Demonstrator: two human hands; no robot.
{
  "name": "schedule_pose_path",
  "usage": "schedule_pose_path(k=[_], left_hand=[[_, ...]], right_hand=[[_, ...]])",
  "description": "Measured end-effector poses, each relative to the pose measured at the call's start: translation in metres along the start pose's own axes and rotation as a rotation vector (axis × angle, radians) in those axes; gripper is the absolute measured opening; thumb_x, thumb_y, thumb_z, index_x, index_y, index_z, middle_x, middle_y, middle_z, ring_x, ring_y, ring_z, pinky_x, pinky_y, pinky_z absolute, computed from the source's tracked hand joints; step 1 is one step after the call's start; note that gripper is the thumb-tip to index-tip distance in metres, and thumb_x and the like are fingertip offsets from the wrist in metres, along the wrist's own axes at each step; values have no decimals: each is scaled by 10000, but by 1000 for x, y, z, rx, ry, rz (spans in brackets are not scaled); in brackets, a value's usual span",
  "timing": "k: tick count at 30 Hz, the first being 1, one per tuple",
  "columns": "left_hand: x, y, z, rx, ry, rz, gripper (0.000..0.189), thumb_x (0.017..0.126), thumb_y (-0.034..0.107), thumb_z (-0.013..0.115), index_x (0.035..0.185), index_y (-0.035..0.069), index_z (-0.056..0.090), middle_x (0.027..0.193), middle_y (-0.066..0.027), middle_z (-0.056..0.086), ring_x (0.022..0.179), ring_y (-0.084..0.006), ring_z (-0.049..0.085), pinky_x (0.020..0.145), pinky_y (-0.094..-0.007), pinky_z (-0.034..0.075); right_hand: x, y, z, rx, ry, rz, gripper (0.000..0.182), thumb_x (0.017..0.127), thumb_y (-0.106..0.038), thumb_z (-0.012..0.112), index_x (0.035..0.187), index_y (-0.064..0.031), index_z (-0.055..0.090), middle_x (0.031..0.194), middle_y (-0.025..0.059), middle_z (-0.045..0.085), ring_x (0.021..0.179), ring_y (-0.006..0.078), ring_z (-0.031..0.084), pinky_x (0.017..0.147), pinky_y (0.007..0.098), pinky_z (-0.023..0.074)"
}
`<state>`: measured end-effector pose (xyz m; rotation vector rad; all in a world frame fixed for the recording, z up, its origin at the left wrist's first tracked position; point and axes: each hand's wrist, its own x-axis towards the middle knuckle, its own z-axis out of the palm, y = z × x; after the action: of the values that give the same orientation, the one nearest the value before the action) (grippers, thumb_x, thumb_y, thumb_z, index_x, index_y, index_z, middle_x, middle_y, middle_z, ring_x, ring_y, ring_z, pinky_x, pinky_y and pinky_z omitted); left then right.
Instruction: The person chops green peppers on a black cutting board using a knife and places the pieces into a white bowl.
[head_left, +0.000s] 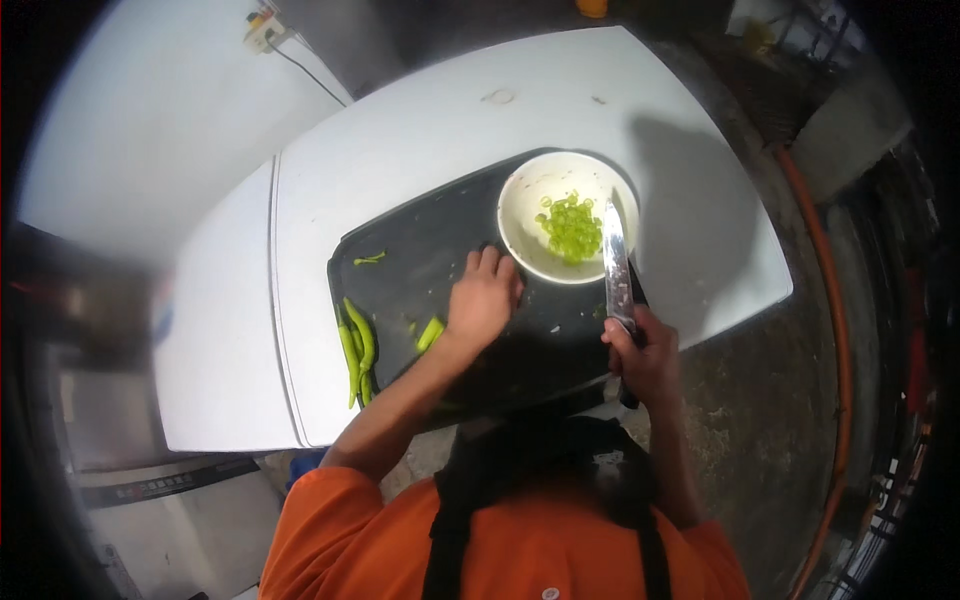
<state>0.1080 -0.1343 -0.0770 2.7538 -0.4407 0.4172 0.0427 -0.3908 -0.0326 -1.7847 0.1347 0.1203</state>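
Note:
My right hand grips a kitchen knife by its dark handle. The wet blade points away from me, and its tip overlaps the right inside of a white bowl. Sliced green chili pepper lies in the bottom of the bowl. My left hand, back upward and fingers curled, is over the black cutting board, just left of the bowl. What may be under its fingers is hidden. Beside my left forearm lies a cut piece of green pepper.
Several whole green chili peppers lie at the board's left edge, with a small stem scrap farther up. The board rests on a white surface with a seam at left. A power socket with a cord is at the far left.

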Motion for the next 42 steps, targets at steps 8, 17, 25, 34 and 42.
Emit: schedule_pose_path(k=[8,17,25,34,42], left_hand=[[46,-60,-30,-476,121,-395,203,929,180,675,864,-12,657,720,-75,624,639,-276,614,603,-384,501],[129,21,-49,-817,206,-293,222,993,224,602,974,59,748,808,-104,713,737,-168,656,703,-352,532],[88,3,-74,-642,153,43,333,821,21,676,1145,11,754,1136,-186,720,1006,-298,719,895,-382,581],[-35,-58,-79,-271,-182,-253,659,763,102,823,1360,-39,581,1292,-269,552,1170,-434,601,986,-485,519],[-4,-28,-50,-465,-98,-238,696,801,176,822,1396,-54,545,1421,-291,475,1321,-504,465,1094,-522,434]], right_hand=[[-1,-7,0,-9,-4,5,203,959,-190,708,886,-6,664,650,72,679,546,137,645,537,318,501],[2,9,5,-92,32,-63,155,978,-161,685,934,-13,696,640,51,658,519,116,603,520,310,473],[-3,2,10,24,65,18,173,1007,-161,666,961,6,670,738,59,673,522,100,576,492,298,440],[2,11,14,-14,31,-43,164,1012,-113,656,1130,-3,683,768,44,674,501,83,528,472,260,425],[21,-15,23,38,198,10,236,1002,-202,701,1112,-13,611,823,71,658,513,107,534,429,257,399]])
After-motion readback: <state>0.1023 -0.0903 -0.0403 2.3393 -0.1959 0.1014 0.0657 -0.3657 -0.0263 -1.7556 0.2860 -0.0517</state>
